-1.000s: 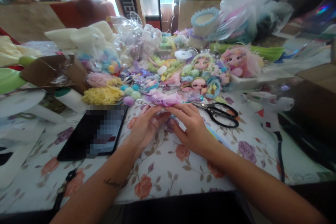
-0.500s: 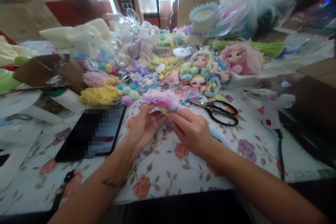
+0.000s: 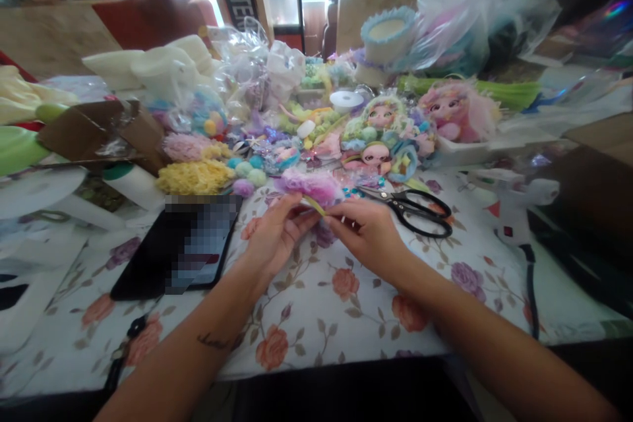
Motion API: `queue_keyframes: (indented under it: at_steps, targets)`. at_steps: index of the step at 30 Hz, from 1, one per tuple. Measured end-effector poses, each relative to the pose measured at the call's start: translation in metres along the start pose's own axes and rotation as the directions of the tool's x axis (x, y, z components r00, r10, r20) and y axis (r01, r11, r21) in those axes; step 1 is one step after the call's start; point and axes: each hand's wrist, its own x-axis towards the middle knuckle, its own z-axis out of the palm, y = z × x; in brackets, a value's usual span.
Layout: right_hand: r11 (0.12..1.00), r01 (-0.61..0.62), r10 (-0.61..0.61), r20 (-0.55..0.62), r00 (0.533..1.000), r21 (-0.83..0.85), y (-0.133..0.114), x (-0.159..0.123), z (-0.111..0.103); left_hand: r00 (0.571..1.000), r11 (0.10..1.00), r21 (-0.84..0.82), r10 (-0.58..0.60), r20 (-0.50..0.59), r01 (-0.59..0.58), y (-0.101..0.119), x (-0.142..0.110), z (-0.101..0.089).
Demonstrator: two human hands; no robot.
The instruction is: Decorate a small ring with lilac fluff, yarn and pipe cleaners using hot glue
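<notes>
Floral tablecloth (image 3: 329, 336) underlies two hands (image 3: 277, 227) (image 3: 368, 227), one yellow strip (image 3: 314, 205).

Near edge, middle: bare floral tablecloth (image 3: 336, 323) between left forearm (image 3: 198, 336) and right forearm (image 3: 484, 336); a hand could pass.
Between fingertips: yellow strip (image 3: 314, 205), pinched by left hand (image 3: 279, 231) and right hand (image 3: 366, 227), bars the gap.
Left side: dark tablet (image 3: 143, 257), flat; black cord (image 3: 134, 328) towards near left corner.
Right side: scissors (image 3: 399, 204), then passable cloth, then white glue gun (image 3: 513, 216).
Towards far edge: dolls (image 3: 380, 115) and plastic bags (image 3: 465, 20), heaped high from where I stand.
</notes>
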Motion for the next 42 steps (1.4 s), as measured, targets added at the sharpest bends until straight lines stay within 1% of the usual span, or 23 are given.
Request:
queue_keyframes:
  at_steps: [2,4,6,8,10,11,12,14,15,16,17,19,22,23,25,26,28,31,33,36,39,40,42]
  targets:
    - [0.993,-0.033,0.022,0.096,0.995,0.114,-0.004,0.001,-0.001,0.998,0.998,0.022,0.056,-0.006,-0.055,-0.002,0.002,-0.002]
    - [0.972,-0.112,0.074,0.184,0.98,0.206,-0.006,0.002,-0.004,0.994,0.993,0.048,0.107,0.003,-0.107,-0.003,0.004,-0.005]
    - [0.943,-0.2,0.126,0.271,0.954,0.266,-0.007,0.004,-0.008,0.99,0.988,0.07,0.14,0.008,-0.14,-0.004,0.006,-0.008]
    - [0.915,-0.267,0.148,0.364,0.92,0.303,-0.005,0.006,-0.012,0.989,0.986,0.086,0.145,0.015,-0.146,-0.004,0.006,-0.009]
    - [0.889,-0.319,0.165,0.418,0.893,0.329,-0.003,0.008,-0.013,0.992,0.987,0.093,0.126,0.026,-0.128,-0.004,0.004,-0.008]
    - [0.878,-0.334,0.177,0.416,0.892,0.343,-0.002,0.009,-0.013,0.993,0.989,0.092,0.111,0.033,-0.114,-0.003,0.003,-0.007]
    - [0.87,-0.341,0.195,0.387,0.901,0.357,-0.002,0.01,-0.012,0.995,0.991,0.088,0.094,0.04,-0.098,-0.003,0.002,-0.006]
    - [0.857,-0.349,0.256,0.276,0.927,0.378,-0.003,0.01,-0.008,0.997,0.995,0.075,0.061,0.054,-0.065,-0.002,0.0,-0.003]
    - [0.848,-0.357,0.294,0.213,0.932,0.391,-0.004,0.009,-0.006,0.997,0.996,0.064,0.051,0.062,-0.055,-0.002,-0.001,-0.002]
    - [0.833,-0.37,0.333,0.162,0.929,0.411,-0.005,0.009,-0.003,0.996,0.997,0.054,0.048,0.071,-0.052,-0.001,-0.002,-0.002]
    - [0.81,-0.387,0.367,0.134,0.92,0.441,-0.005,0.009,-0.002,0.996,0.997,0.047,0.052,0.079,-0.056,-0.001,-0.003,-0.001]
    - [0.738,-0.43,0.412,0.158,0.898,0.52,-0.006,0.009,0.001,0.993,0.995,0.052,0.078,0.09,-0.082,-0.002,-0.004,0.0]
    - [0.58,-0.514,0.474,0.252,0.844,0.632,-0.007,0.012,0.004,0.985,0.981,0.113,0.145,0.091,-0.155,-0.004,-0.006,0.002]
    - [0.534,-0.533,0.499,0.265,0.825,0.656,-0.008,0.013,0.005,0.982,0.972,0.146,0.176,0.076,-0.185,-0.005,-0.007,0.002]
    - [0.478,-0.539,0.543,0.248,0.802,0.693,-0.01,0.014,0.008,0.967,0.942,0.22,0.25,0.041,-0.253,-0.006,-0.007,0.004]
    - [0.463,-0.532,0.56,0.232,0.796,0.709,-0.01,0.014,0.01,0.958,0.924,0.254,0.286,0.031,-0.284,-0.007,-0.008,0.004]
    - [0.432,-0.519,0.587,0.207,0.783,0.738,-0.011,0.014,0.014,0.939,0.891,0.303,0.341,0.049,-0.339,-0.008,-0.008,0.004]
    - [0.402,-0.516,0.614,0.196,0.765,0.756,-0.01,0.012,0.02,0.92,0.853,0.35,0.384,0.083,-0.387,-0.009,-0.01,0.004]
    - [0.402,-0.506,0.622,0.178,0.763,0.764,-0.008,0.01,0.021,0.911,0.832,0.384,0.405,0.074,-0.401,-0.008,-0.011,0.005]
    - [0.397,-0.485,0.639,0.144,0.755,0.78,-0.007,0.008,0.022,0.912,0.81,0.439,0.407,0.054,-0.388,-0.007,-0.013,0.006]
    - [0.385,-0.481,0.675,0.115,0.728,0.787,-0.008,0.008,0.022,0.91,0.805,0.444,0.412,0.058,-0.393,-0.007,-0.014,0.006]
    - [0.366,-0.489,0.689,0.123,0.714,0.792,-0.008,0.008,0.022,0.908,0.808,0.435,0.414,0.062,-0.398,-0.008,-0.013,0.006]
    - [0.287,-0.514,0.709,0.182,0.682,0.808,-0.007,0.01,0.022,0.912,0.82,0.413,0.405,0.072,-0.397,-0.009,-0.012,0.005]
